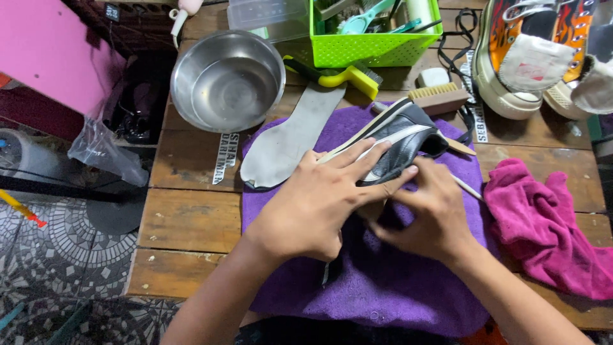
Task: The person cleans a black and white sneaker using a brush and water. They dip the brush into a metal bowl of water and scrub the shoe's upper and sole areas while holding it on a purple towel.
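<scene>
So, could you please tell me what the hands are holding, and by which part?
Both hold the black-and-white shoe: the left hand lies over its side, fingers toward the sole edge; the right hand grips its near end from below.

A steel bowl (227, 80) sits near the far left corner of the wooden surface (185, 220). A grey insole (290, 140) lies just beside it. At the far edge stands a green basket (373, 45), with a yellow brush (348, 76) in front. A wooden brush (440, 99) lies nearby. A pink cloth (549, 223) is bunched at the right edge, patterned sneakers (530, 57) in the far right corner.
</scene>
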